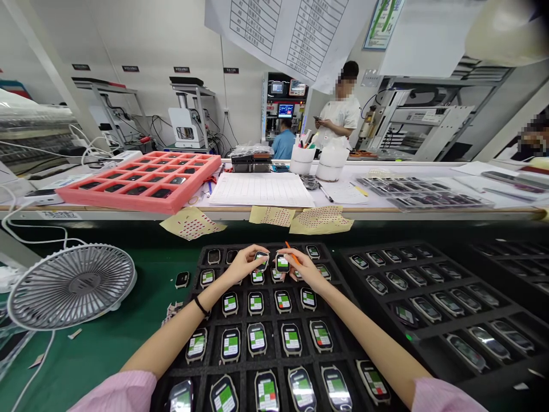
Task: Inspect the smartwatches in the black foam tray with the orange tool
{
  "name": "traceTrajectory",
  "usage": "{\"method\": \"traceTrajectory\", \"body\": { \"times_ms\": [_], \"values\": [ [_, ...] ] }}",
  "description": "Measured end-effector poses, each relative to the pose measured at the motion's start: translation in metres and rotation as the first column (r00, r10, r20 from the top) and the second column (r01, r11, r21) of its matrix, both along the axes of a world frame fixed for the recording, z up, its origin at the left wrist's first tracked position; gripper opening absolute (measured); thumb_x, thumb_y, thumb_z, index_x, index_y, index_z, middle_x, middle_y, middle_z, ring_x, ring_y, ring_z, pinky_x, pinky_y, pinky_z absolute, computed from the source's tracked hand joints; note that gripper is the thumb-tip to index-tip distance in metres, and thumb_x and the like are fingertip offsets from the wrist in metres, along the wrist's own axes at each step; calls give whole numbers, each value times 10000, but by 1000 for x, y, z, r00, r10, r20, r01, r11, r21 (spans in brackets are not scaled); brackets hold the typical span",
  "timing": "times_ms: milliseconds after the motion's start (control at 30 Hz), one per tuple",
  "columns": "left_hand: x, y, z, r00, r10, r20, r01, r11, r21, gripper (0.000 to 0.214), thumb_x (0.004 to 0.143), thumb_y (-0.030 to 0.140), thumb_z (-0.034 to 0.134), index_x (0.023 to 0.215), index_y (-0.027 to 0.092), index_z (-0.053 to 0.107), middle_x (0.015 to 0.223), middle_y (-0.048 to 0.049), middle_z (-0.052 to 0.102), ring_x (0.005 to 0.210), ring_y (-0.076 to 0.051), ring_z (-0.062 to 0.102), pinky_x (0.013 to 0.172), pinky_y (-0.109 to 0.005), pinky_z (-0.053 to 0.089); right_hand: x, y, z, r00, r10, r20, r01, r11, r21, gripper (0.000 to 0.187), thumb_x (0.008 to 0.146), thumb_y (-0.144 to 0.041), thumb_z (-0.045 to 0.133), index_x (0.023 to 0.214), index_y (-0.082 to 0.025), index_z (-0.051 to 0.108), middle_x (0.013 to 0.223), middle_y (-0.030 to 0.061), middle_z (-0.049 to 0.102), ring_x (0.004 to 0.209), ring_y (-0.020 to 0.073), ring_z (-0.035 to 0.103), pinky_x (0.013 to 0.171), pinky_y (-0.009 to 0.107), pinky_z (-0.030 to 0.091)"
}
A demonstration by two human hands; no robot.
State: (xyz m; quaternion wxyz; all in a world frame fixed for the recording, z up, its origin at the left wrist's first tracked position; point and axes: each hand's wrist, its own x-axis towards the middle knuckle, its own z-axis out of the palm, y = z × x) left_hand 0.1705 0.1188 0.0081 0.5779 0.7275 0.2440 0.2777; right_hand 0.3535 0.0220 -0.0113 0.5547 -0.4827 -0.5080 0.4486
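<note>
My left hand (247, 263) is closed on a smartwatch case (261, 261) at the far rows of a black foam tray (217, 330). Beside it, my right hand (303, 269) grips another watch case (282, 262) with a lit green-and-white screen. A thin orange stick (292, 252), perhaps a pen or tool, also lies in the right hand's fingers. Below both hands, the tray's compartments hold rows of similar watch cases, such as one lit watch (256, 339); most screens show green and white blocks, a few with red. My fingers partly hide the compartments under them.
A second black tray (418, 326) with dark-screened watches lies to the right. A grey fan (71, 286) and one loose watch (182, 279) are on the left. The raised shelf holds a pink foam tray (171, 200), paper sheets (261, 189) and white tubs (302, 159). Two people are beyond it.
</note>
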Motion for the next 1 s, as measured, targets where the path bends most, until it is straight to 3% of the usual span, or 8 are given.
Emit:
{"method": "traceTrajectory", "body": {
  "times_ms": [200,500,800,900,1000],
  "values": [
    [-1,3,0,1000,14,-13,-14,1000,0,409,820,513,530,969,149,644,761,-15,615,466,-61,481,389,-164,364,0,-1,0,1000,-31,-3,31,1000,-3,345,821,-459,567,1036,-192,604,767,41,664,496,147,634,334,199,334],
    [0,4,-6,995,-79,63,80,997,-18,470,770,435,633,1138,154,554,998,-79,623,630,-99,541,409,-152,377,-1,-2,-1,1000,14,1,-14,1000,7,418,749,-409,679,1096,-217,546,900,43,649,566,150,665,334,187,341],
    [-3,4,1,1000,-30,7,30,999,12,426,847,498,501,1033,142,642,838,-43,610,534,-90,516,411,-187,388,3,-1,-4,1000,6,0,-6,1000,-5,364,859,-456,526,1104,-194,588,753,48,673,495,142,625,353,201,338],
    [-3,5,0,999,-54,5,54,999,5,433,836,495,523,1074,147,625,790,-32,599,553,-104,536,430,-191,408,4,0,-5,1000,18,10,-18,1000,-11,413,840,-477,540,1136,-192,572,818,64,670,510,139,623,348,198,338],
    [-3,4,-2,993,-117,30,118,993,-20,444,838,464,539,1172,173,567,874,-48,609,631,-123,575,467,-195,434,4,0,-5,999,47,12,-47,999,-3,440,814,-470,578,1169,-213,547,951,74,632,552,130,627,347,194,346]
  ]
}}
